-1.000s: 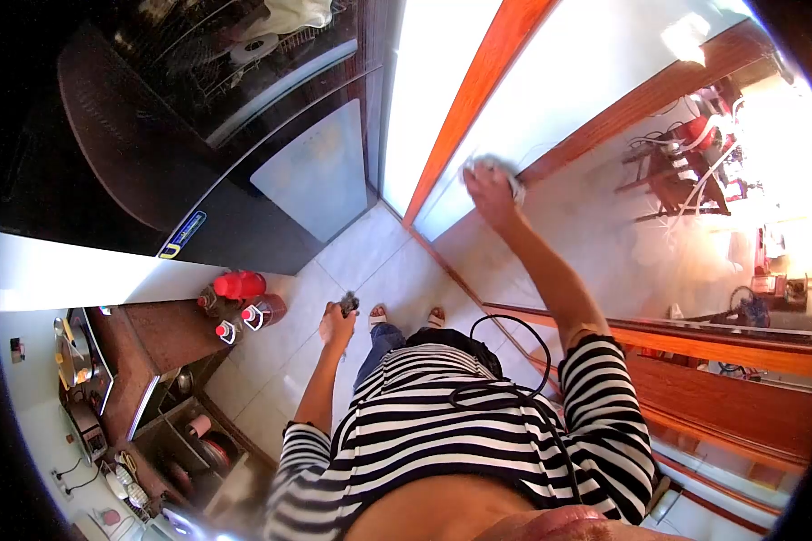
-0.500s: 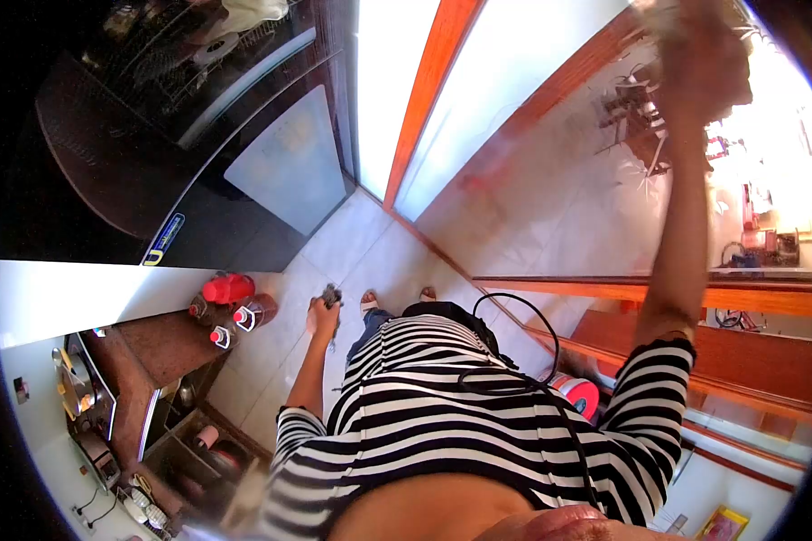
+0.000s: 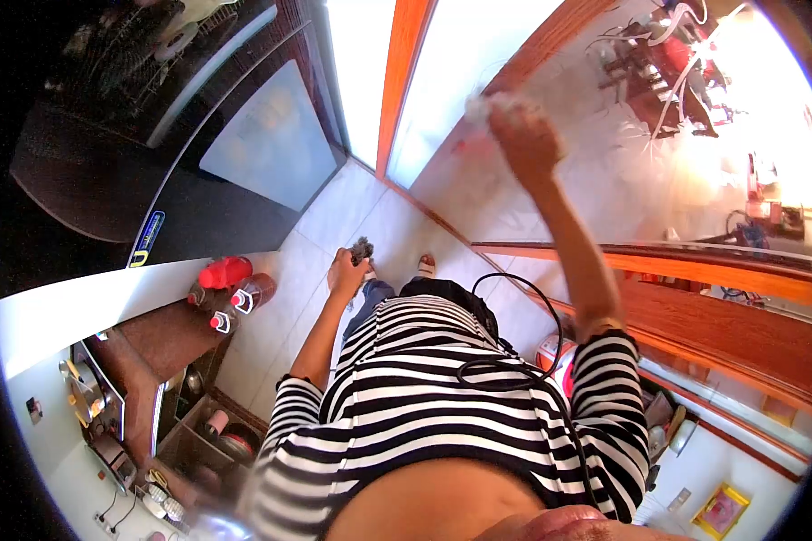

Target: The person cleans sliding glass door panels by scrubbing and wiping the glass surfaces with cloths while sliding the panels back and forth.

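Observation:
My left hand point(image 3: 344, 272) is closed on a dark grey crumpled cloth point(image 3: 362, 251), held low in front of me over the tiled floor. Stretched up and forward, my right hand point(image 3: 530, 142) presses a pale, motion-blurred cloth point(image 3: 507, 110) at the large glass pane point(image 3: 532, 203). Its fingers look wrapped round the cloth. Wooden frame strips point(image 3: 404, 81) border the glass on the left and below. Reddish smears or reflections show on the pane near the right hand.
A dark glossy appliance point(image 3: 235, 203) stands at the left. Red-capped bottles point(image 3: 254, 293) stand by a brown counter point(image 3: 158, 338). A black cable point(image 3: 550, 311) loops at my waist. A wooden rail point(image 3: 695, 311) runs along the right. Open shelves are at the lower left.
My right hand has swept from the upper right of the pane back left and down with the pale cloth. The left hand, still closed on the dark cloth, has shifted slightly up and right.

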`<state>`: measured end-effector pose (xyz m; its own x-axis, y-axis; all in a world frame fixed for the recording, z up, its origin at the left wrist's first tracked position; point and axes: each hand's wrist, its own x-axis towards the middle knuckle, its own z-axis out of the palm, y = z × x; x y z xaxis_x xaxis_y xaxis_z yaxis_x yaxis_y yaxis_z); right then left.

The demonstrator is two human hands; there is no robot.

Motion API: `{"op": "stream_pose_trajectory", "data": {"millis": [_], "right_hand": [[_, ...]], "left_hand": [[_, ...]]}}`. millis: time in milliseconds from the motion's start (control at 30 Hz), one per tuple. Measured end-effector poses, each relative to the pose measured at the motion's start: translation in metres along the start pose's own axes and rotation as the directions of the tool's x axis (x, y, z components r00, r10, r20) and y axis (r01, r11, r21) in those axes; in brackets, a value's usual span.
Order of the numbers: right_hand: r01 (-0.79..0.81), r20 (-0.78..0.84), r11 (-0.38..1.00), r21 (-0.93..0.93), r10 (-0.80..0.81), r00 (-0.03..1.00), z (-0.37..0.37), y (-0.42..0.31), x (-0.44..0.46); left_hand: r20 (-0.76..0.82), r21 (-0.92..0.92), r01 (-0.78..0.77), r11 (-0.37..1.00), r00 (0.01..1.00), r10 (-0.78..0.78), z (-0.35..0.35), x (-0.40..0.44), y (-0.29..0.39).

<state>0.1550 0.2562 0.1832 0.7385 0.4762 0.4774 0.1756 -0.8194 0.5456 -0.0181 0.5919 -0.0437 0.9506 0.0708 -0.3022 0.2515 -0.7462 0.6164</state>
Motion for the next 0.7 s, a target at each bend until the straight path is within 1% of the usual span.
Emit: {"op": "stream_pose_trajectory", "data": {"millis": [67, 133, 200, 233, 267, 300, 333, 400, 433, 467, 500, 533, 567, 600, 667, 700], "right_hand": [[0.110, 0.142, 0.992, 0.062, -0.118, 0.983, 0.072, -0.044, -0.065], [0.005, 0.189, 0.959, 0.283, -0.061, 0.980, 0.094, -0.070, -0.128], [-0.015, 0.264, 0.974, 0.226, -0.047, 0.963, 0.121, -0.075, -0.177], [-0.033, 0.317, 0.983, 0.182, -0.027, 0.948, 0.123, -0.073, -0.199], [-0.073, 0.326, 0.986, 0.152, 0.020, 0.945, 0.109, -0.065, -0.208], [-0.107, 0.334, 0.987, 0.121, 0.061, 0.940, 0.084, -0.049, -0.200], [-0.135, 0.333, 0.986, 0.094, 0.097, 0.938, 0.057, -0.030, -0.188], [-0.193, 0.212, 0.979, 0.062, 0.176, 0.961, 0.007, 0.014, -0.163], [-0.325, 0.184, 0.929, 0.175, 0.294, 0.938, -0.019, 0.035, -0.146], [-0.442, 0.165, 0.850, 0.286, 0.410, 0.897, -0.041, 0.058, -0.134], [-0.416, 0.029, 0.893, 0.172, 0.417, 0.908, -0.056, 0.085, -0.139], [-0.453, 0.008, 0.890, -0.050, 0.454, 0.891, -0.098, 0.105, -0.122], [-0.325, -0.104, 0.910, -0.258, 0.308, 0.946, -0.121, 0.139, -0.128], [-0.559, -0.217, 0.779, 0.283, 0.620, 0.754, -0.146, 0.149, -0.112], [-0.420, -0.420, 0.906, 0.062, 0.405, 0.812, -0.164, 0.194, -0.125], [-0.367, -0.507, 0.927, -0.071, 0.284, 0.814, -0.174, 0.216, -0.132]], "left_hand": [[0.005, 0.019, 0.044, 0.999, 0.999, -0.044, -0.006, -0.007, -0.015], [-0.014, 0.017, 0.098, 0.995, 0.995, -0.098, -0.014, -0.015, -0.033], [-0.026, 0.051, 0.123, 0.991, 0.992, -0.122, -0.024, -0.026, -0.049], [-0.077, 0.052, 0.172, 0.984, 0.983, -0.168, -0.025, -0.029, -0.061], [-0.121, 0.048, 0.219, 0.974, 0.970, -0.212, -0.020, -0.032, -0.079], [-0.109, -0.098, 0.157, 0.983, 0.980, -0.167, -0.003, -0.028, -0.120], [-0.098, -0.055, 0.168, 0.984, 0.980, -0.173, -0.010, -0.032, -0.120], [-0.102, 0.010, 0.173, 0.985, 0.980, -0.171, -0.006, -0.034, -0.134], [-0.104, -0.035, 0.165, 0.986, 0.980, -0.168, 0.002, -0.030, -0.148], [-0.107, -0.081, 0.157, 0.984, 0.980, -0.165, 0.017, -0.026, -0.164], [-0.111, -0.127, 0.148, 0.981, 0.980, -0.162, 0.026, -0.022, -0.172], [-0.085, -0.101, 0.155, 0.983, 0.983, -0.164, 0.023, -0.021, -0.159], [-0.059, -0.071, 0.162, 0.984, 0.984, -0.167, 0.016, -0.021, -0.130], [-0.031, -0.039, 0.170, 0.985, 0.985, -0.171, 0.014, -0.015, -0.109], [0.033, -0.048, 0.078, 0.996, 0.997, -0.076, 0.026, 0.003, -0.099], [0.037, -0.050, 0.041, 0.998, 0.999, -0.040, 0.028, 0.009, -0.086]]}}
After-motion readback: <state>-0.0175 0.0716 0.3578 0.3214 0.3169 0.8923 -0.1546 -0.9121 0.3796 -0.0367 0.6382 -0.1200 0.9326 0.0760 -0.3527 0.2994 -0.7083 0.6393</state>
